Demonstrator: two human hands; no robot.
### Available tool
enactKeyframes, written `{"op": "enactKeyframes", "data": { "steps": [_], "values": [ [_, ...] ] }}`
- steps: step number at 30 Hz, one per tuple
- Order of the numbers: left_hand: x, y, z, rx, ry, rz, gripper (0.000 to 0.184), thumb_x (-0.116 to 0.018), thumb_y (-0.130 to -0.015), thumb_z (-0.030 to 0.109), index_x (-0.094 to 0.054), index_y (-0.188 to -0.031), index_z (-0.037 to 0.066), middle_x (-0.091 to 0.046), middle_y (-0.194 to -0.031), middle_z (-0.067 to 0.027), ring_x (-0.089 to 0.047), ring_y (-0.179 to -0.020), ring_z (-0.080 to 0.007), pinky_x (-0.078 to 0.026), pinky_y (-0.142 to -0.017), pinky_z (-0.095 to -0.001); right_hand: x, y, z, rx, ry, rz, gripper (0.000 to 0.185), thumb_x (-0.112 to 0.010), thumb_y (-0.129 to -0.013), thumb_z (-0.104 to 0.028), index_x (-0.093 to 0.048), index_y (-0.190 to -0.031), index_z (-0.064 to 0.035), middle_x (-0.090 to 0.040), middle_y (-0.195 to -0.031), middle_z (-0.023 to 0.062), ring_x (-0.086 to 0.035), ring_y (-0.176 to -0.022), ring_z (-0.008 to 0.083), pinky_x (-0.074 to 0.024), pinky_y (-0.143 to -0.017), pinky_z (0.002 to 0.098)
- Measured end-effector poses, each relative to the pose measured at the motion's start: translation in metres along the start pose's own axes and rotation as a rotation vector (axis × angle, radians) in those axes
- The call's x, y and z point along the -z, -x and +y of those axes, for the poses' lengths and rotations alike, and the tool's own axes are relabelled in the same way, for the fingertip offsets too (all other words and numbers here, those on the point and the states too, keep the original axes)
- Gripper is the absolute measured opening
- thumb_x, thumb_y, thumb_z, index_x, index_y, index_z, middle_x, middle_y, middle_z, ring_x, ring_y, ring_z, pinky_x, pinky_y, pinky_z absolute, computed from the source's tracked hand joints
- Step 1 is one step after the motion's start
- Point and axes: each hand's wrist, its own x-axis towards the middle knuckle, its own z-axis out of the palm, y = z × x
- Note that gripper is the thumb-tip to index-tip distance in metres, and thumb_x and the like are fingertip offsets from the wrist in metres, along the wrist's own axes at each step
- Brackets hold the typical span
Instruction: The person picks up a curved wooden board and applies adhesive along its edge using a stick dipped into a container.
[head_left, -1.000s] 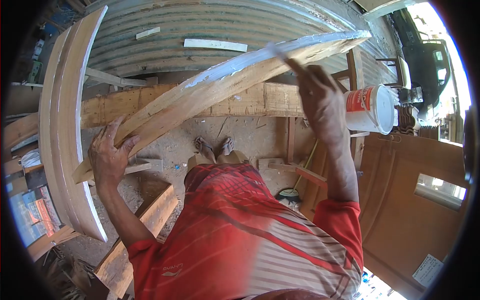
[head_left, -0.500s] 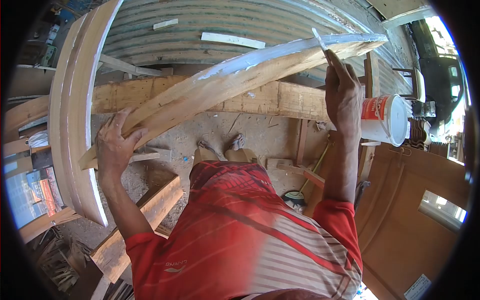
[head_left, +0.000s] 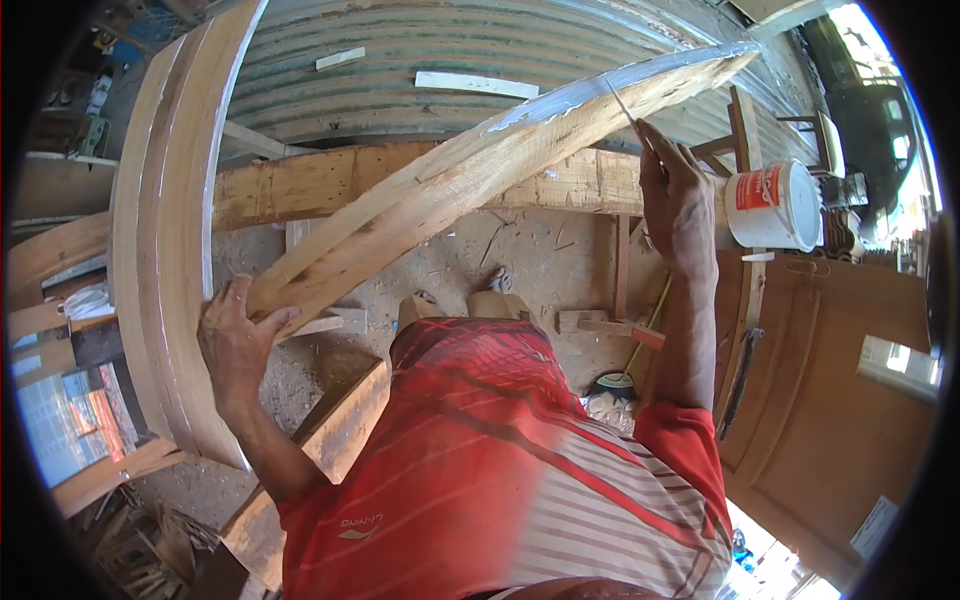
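A long wooden plank [head_left: 410,205] slants across the view, its far end up at the right. My left hand [head_left: 238,335] is closed round its near end, thumb on top, close beside an upright laminated board [head_left: 165,230]. A pale, wet-looking coating [head_left: 555,102] covers the edge of the plank's far half. In my right hand [head_left: 682,205] is a thin, flat spreader [head_left: 622,102], pinched in the fingers, its tip touching the coated edge. What the spreader is made of is not clear.
A thick wooden beam [head_left: 320,180] runs behind the plank. To the right stands a white bucket [head_left: 802,205] with a red label. Corrugated sheet [head_left: 370,105] with loose wood strips lies beyond. Brown door panels [head_left: 810,400] lean at the right; scrap wood [head_left: 130,550] lies lower left.
The spreader's tip has moved back along the coated edge, away from the plank's far end. The plank is tilted more steeply in view, and the whole view has shifted slightly.
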Motion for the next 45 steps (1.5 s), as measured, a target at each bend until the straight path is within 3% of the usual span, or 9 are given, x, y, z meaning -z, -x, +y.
{"op": "enactKeyframes", "data": {
  "steps": [7, 9, 12, 15, 19, 22, 24, 28, 45],
  "values": [
    [-0.003, 0.017, 0.008, 0.010, 0.062, -0.006, 0.051, -0.090, -0.076, 0.032, -0.068, -0.113, 0.004, -0.072, -0.108, -0.0172, -0.067, -0.102, -0.0404, -0.051, -0.089, -0.0500, -0.015, 0.011, -0.047, 0.177, 0.220, -0.172, 0.034, -0.060, -0.096, 0.000, -0.067, -0.128, -0.0069, -0.065, -0.086, 0.0154, -0.068, -0.068, 0.0286, -0.0566, -0.054, 0.0385],
    [-0.002, 0.019, 0.007, -0.013, 0.107, 0.010, 0.049, -0.089, -0.076, 0.030, -0.068, -0.112, 0.004, -0.071, -0.107, -0.0173, -0.067, -0.102, -0.0407, -0.050, -0.089, -0.0503, -0.033, 0.040, -0.080, 0.336, 0.120, -0.180, 0.025, -0.063, -0.089, 0.002, -0.067, -0.114, -0.0034, -0.059, -0.087, 0.0103, -0.066, -0.072, 0.0257, -0.0577, -0.059, 0.0388],
    [0.002, 0.021, -0.001, 0.004, 0.179, -0.007, 0.047, -0.089, -0.076, 0.027, -0.068, -0.111, 0.004, -0.071, -0.107, -0.0177, -0.066, -0.101, -0.0415, -0.050, -0.088, -0.0505, -0.026, 0.064, -0.130, 0.420, -0.067, -0.415, 0.064, -0.068, -0.084, -0.002, -0.057, -0.147, -0.0097, -0.060, -0.100, 0.0077, -0.065, -0.087, 0.0248, -0.0593, -0.070, 0.0387],
    [0.006, 0.035, -0.027, 0.100, 0.149, -0.102, 0.047, -0.087, -0.077, 0.020, -0.066, -0.115, 0.003, -0.069, -0.108, -0.0211, -0.064, -0.104, -0.0444, -0.048, -0.091, -0.0505, -0.002, 0.062, -0.116, 0.308, -0.047, -0.221, 0.058, -0.068, -0.085, 0.001, -0.058, -0.142, -0.0057, -0.063, -0.106, 0.0106, -0.067, -0.088, 0.0282, -0.0593, -0.070, 0.0395],
    [0.004, 0.050, -0.023, 0.213, 0.140, 0.017, 0.050, -0.087, -0.079, 0.019, -0.064, -0.118, -0.002, -0.066, -0.116, -0.0260, -0.062, -0.111, -0.0465, -0.047, -0.097, -0.0510, 0.073, 0.052, -0.029, -0.053, 0.092, 0.026, 0.038, -0.062, -0.091, 0.004, -0.060, -0.129, -0.0002, -0.065, -0.105, 0.0186, -0.068, -0.090, 0.0383, -0.0571, -0.079, 0.0440],
    [0.001, 0.057, -0.014, 0.336, 0.093, -0.017, 0.057, -0.087, -0.080, 0.018, -0.061, -0.125, -0.005, -0.064, -0.125, -0.0283, -0.060, -0.119, -0.0462, -0.046, -0.102, -0.0500, 0.157, 0.024, 0.037, 0.013, 0.384, 0.197, 0.033, -0.051, -0.102, -0.004, -0.065, -0.132, -0.0058, -0.071, -0.112, 0.0212, -0.069, -0.102, 0.0402, -0.0552, -0.085, 0.0476],
    [-0.001, 0.057, -0.004, 0.384, 0.028, -0.037, 0.063, -0.087, -0.081, 0.018, -0.059, -0.131, -0.007, -0.063, -0.130, -0.0290, -0.059, -0.123, -0.0451, -0.046, -0.105, -0.0491, 0.209, 0.015, 0.093, -0.151, 0.724, 0.149, 0.032, -0.051, -0.103, -0.010, -0.069, -0.129, -0.0131, -0.071, -0.114, 0.0202, -0.070, -0.103, 0.0411, -0.0553, -0.085, 0.0501],
    [-0.015, 0.060, -0.003, 0.428, -0.024, 0.030, 0.068, -0.086, -0.081, 0.013, -0.055, -0.138, -0.006, -0.062, -0.133, -0.0282, -0.060, -0.123, -0.0432, -0.046, -0.107, -0.0473, 0.278, 0.003, 0.258, -0.494, 0.970, -0.139, 0.022, -0.054, -0.099, -0.013, -0.071, -0.112, -0.0047, -0.071, -0.107, 0.0258, -0.070, -0.100, 0.0441, -0.0536, -0.084, 0.0545],
    [-0.003, 0.055, 0.009, 0.438, 0.066, -0.038, 0.061, -0.086, -0.077, 0.005, -0.057, -0.130, -0.004, -0.068, -0.115, -0.0268, -0.066, -0.108, -0.0427, -0.049, -0.094, -0.0486, 0.127, -0.135, 0.366, 0.135, 0.446, 0.060, 0.033, -0.054, -0.101, -0.008, -0.070, -0.130, -0.0080, -0.070, -0.092, 0.0236, -0.070, -0.086, 0.0410, -0.0554, -0.078, 0.0508]
  ]
}}
